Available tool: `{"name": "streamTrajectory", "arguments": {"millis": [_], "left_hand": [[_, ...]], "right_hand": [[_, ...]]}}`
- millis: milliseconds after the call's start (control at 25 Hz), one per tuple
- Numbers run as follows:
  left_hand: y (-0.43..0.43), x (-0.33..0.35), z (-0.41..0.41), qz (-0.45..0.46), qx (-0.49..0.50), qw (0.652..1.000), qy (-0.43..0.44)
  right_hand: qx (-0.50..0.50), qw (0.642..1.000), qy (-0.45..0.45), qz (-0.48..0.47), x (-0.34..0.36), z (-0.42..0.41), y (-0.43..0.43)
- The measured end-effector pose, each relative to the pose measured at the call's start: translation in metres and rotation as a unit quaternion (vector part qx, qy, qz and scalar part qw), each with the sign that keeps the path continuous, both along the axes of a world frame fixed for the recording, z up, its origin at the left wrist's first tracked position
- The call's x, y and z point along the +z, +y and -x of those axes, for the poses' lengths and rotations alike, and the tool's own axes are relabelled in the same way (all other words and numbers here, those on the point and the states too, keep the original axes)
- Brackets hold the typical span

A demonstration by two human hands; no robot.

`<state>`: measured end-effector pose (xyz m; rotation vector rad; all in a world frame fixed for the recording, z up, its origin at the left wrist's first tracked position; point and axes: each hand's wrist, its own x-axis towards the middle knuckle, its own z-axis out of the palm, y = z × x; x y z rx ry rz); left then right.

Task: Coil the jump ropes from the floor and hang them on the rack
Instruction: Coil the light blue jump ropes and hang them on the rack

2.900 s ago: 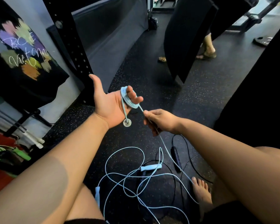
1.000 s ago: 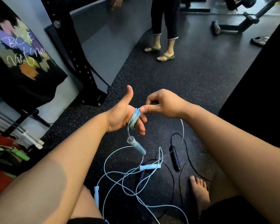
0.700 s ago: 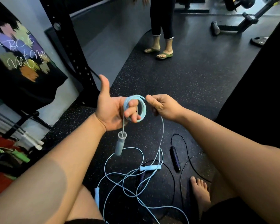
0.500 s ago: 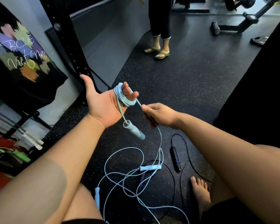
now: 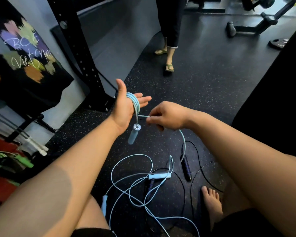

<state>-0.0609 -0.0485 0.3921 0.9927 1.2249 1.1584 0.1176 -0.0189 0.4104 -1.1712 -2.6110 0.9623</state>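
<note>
My left hand (image 5: pixel 125 106) is held out flat, thumb up, with several turns of a light blue jump rope (image 5: pixel 135 102) wound around the fingers. One blue handle (image 5: pixel 133 136) dangles below that hand. My right hand (image 5: pixel 167 116) pinches the same rope just right of the coil, and the cord runs down from it to loose loops (image 5: pixel 135 183) on the floor. Two more blue handles (image 5: pixel 159 176) lie among the loops. A black jump rope (image 5: pixel 186 165) with dark handles lies on the floor beside them.
A black perforated rack upright (image 5: pixel 79 53) stands ahead to the left, beside a black banner. White and green ropes (image 5: pixel 15 159) lie at the far left. Another person's legs in sandals (image 5: pixel 169 48) stand ahead. My bare foot (image 5: pixel 211 202) rests near the black rope. Gym equipment sits at top right.
My right hand has kept circling the rope around my left fingers, adding turns. My left hand has flattened with fingers straight. The hanging handle has swung. The other person has stepped closer.
</note>
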Motion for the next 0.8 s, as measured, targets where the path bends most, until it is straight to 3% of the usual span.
{"name": "streamTrajectory", "arguments": {"millis": [120, 280, 560, 800], "left_hand": [[0.004, -0.006, -0.004, 0.036, -0.037, 0.997, 0.056], [-0.008, 0.000, -0.011, 0.066, -0.161, 0.977, 0.120], [-0.016, 0.011, -0.011, 0.117, -0.286, 0.951, -0.021], [-0.022, 0.018, -0.005, 0.081, -0.260, 0.957, -0.101]], "right_hand": [[0.006, 0.999, 0.021, -0.037, 0.012, -0.002, 0.001], [-0.008, 0.996, 0.075, -0.057, 0.017, -0.009, 0.004], [-0.054, 0.972, 0.228, 0.016, -0.004, -0.017, 0.018], [-0.099, 0.953, 0.271, 0.097, -0.032, -0.011, 0.012]]}}
